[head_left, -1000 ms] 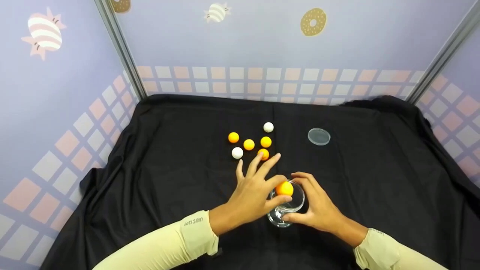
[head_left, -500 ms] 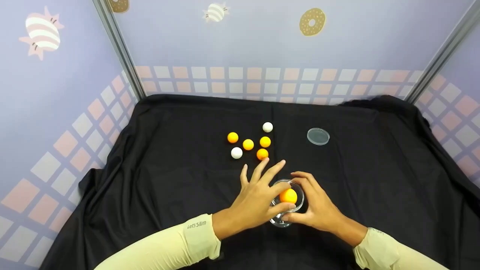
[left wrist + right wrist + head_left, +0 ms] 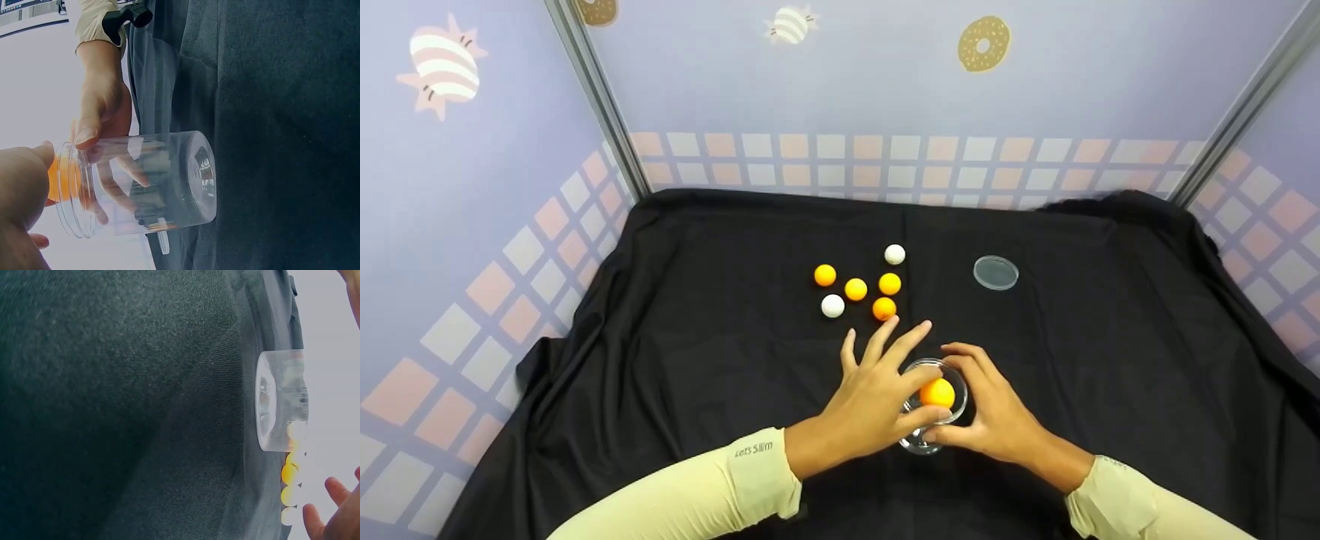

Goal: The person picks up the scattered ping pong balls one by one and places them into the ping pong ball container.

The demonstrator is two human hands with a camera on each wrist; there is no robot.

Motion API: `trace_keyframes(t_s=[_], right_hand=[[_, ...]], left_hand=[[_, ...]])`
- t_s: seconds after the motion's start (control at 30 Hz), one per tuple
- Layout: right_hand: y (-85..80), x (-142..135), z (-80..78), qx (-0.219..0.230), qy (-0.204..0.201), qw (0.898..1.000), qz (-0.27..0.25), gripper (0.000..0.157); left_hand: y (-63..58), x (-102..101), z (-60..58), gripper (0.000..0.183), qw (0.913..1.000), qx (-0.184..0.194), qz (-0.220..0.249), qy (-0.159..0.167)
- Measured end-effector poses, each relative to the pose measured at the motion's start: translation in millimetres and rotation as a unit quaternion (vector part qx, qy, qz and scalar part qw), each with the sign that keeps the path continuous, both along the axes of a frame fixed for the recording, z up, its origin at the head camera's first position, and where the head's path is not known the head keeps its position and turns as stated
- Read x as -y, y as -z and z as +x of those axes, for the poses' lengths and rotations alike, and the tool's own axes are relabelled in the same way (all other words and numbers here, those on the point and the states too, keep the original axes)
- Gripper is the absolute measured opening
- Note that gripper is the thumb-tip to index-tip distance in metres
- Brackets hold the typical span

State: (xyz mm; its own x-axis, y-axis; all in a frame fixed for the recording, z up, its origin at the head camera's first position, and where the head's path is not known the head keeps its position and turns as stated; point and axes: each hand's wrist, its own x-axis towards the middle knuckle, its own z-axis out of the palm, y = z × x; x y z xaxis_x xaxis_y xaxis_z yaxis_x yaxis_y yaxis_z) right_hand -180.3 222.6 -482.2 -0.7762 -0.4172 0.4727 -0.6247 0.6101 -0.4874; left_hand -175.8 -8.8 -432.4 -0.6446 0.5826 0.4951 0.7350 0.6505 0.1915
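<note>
Nearest the viewer, pale yellow sleeves point(image 3: 690, 487) are covering the person's forearms. The left hand point(image 3: 877, 397) is pinching an orange ball point(image 3: 938, 394) between thumb and index finger, its other three fingers spreading wide. The ball is sitting at the mouth of a clear jar point(image 3: 185, 197), partly within the rim. The right hand point(image 3: 994, 412) is gripping the jar, the thumb lying on the near face and the fingers curling round the far face. The jar is standing upright on a black cloth point(image 3: 735, 390). Farther out, four orange balls point(image 3: 856, 289) and two white balls point(image 3: 832, 306) are lying loose in a cluster; the closest orange one is resting just beyond a left fingertip, and the pictures are not showing whether the two are touching. To the right of the cluster, well apart, a clear round lid point(image 3: 996, 273) is lying flat. At the back, lilac walls point(image 3: 877, 82) are bearing a band of pink and white squares point(image 3: 793, 175), with doughnut prints point(image 3: 975, 60) and candy prints point(image 3: 791, 25) above, and metal posts point(image 3: 596, 90) are marking the two corners.
</note>
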Motion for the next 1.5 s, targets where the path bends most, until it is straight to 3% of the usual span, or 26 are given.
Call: trace_keyframes(t_s=[0.17, 1.0, 1.23, 1.5], right_hand=[[-0.3, 0, 0.6, 0.01, 0.001, 1.0, 0.004, 0.084], [2.6, 1, -0.6, -0.021, 0.002, 1.0, -0.008, 0.086], [1.5, 1, -0.7, -0.023, -0.001, 1.0, -0.011, 0.089], [2.4, 2, -0.5, -0.014, 0.002, 1.0, -0.019, 0.089]], left_hand=[[0.3, 0, 0.0, 0.047, 1.0, 0.004, -0.003, -0.001], [-4.4, -1, -5.6, 0.047, 0.9999, 0.012, 0.005, -0.007], [-7.5, 2, -18.7, 0.045, 0.9993, 0.008, 0.024, -0.028], [-6.9, 6, -49.1, 0.045, 0.9957, 0.016, 0.044, -0.08]])
